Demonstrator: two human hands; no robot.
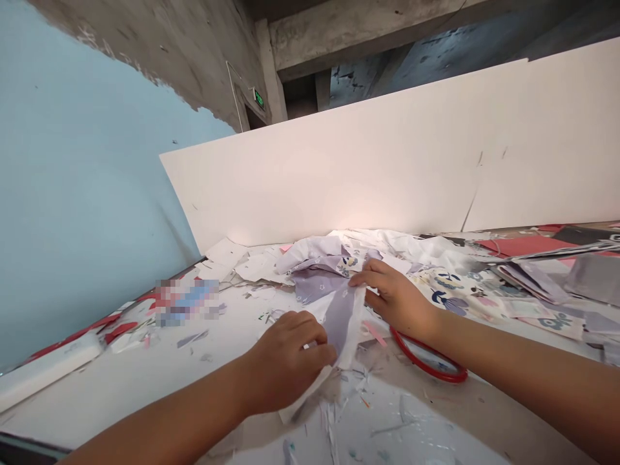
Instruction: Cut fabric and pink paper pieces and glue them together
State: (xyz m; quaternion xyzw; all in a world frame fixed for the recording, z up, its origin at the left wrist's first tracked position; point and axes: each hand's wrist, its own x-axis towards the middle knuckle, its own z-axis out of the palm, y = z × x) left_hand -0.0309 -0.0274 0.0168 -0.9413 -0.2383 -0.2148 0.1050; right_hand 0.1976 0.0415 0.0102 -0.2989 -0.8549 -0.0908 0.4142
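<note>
"where's the lilac fabric strip (341, 323)?"
"mid-table (145, 394), between both hands. right hand (394, 300) pinches its white edge; left hand (288, 361) presses down, fingers curled."
"handling?"
"light, soft; take the edge."

I'm holding a strip of lilac cloth (339, 323) with a white border, my right hand (397, 300) pinching its upper edge and my left hand (290, 361) curled over its lower part. A white tail of it hangs past my left hand. Above, it runs into a crumpled lilac bunch (314, 271) dotted with small pale flowers.
</note>
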